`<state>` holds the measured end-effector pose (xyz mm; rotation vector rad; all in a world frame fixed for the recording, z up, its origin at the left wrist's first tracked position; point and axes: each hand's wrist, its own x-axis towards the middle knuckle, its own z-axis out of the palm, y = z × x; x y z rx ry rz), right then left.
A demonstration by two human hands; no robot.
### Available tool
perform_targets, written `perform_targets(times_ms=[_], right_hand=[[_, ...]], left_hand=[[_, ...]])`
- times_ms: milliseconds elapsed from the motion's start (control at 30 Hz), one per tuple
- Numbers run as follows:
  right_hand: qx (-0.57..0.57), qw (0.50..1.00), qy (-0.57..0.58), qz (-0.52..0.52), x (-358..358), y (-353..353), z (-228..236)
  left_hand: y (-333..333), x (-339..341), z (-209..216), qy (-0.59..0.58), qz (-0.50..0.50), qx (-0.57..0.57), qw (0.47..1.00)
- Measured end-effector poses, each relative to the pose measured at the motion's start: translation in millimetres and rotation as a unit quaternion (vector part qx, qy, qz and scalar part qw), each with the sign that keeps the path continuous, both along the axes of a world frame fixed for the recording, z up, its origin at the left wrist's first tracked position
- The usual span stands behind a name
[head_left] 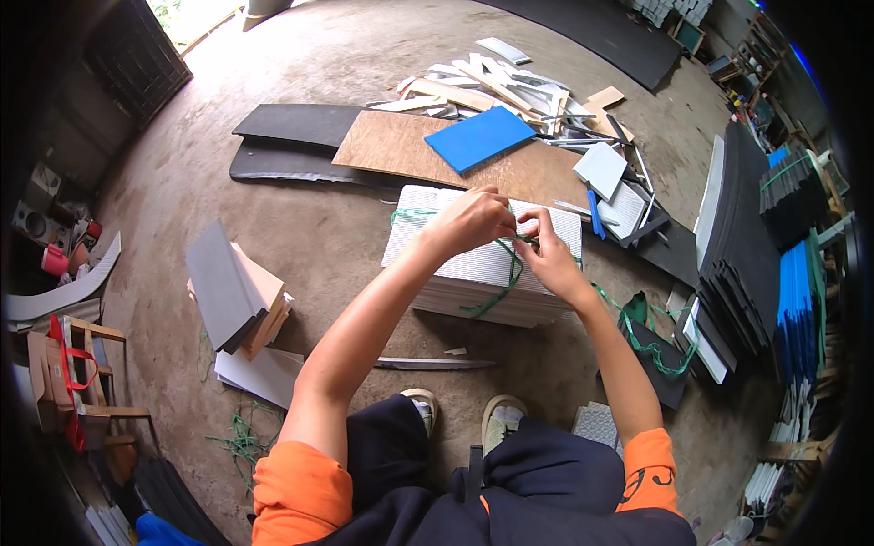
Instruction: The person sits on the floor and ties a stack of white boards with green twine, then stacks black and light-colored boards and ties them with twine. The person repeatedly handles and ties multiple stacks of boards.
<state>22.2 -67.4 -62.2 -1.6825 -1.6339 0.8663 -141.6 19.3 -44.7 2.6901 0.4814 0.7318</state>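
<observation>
Left hand point(482, 221) and right hand point(550, 253), two in all, both pinch green twine point(518, 267) over the white ribbed-sheet stack point(435, 257), held close together presumably to control the strand. The single stack sits on the floor point(337, 250) ahead of two shoes point(503, 421), probably for easy reach. Beyond it, one blue panel point(480, 139) lies on one brown board point(387, 146); the offcuts point(496, 80) are too jumbled to count.

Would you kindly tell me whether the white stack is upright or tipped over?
Upright: the white stack shows its flat top facing up, layers level beneath, and green string across it.
</observation>
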Motion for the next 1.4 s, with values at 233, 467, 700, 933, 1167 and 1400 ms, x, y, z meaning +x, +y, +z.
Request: perform_targets(times_ms=[233, 467, 700, 933, 1167, 1400], right_hand=[[0.095, 0.992, -0.069, -0.035, -4, -3, -10], [0.141, 0.987, -0.033, -0.073, -15, -2, -9], [0.030, 0.987, 0.140, -0.071, 6, 7, -16], [-0.026, 0.970, 0.236, -0.059, 12, 7, -17], [-0.015, 0.969, 0.236, -0.073, 13, 8, -20], [-0.011, 0.968, 0.242, -0.071, 13, 8, -22]], left_hand=[[0, 9, 5, 0.047, 0.099, -0.125, 0.986], [4, -8, 0, -0.075, 0.152, -0.057, 0.984], [-26, -29, -6, -0.080, 0.021, 0.071, 0.994], [-38, -10, -14, -0.013, -0.052, 0.073, 0.996], [-33, -7, -18, -0.045, -0.065, -0.005, 0.997], [-38, -4, -9, 0.005, -0.032, 0.002, 0.999]])
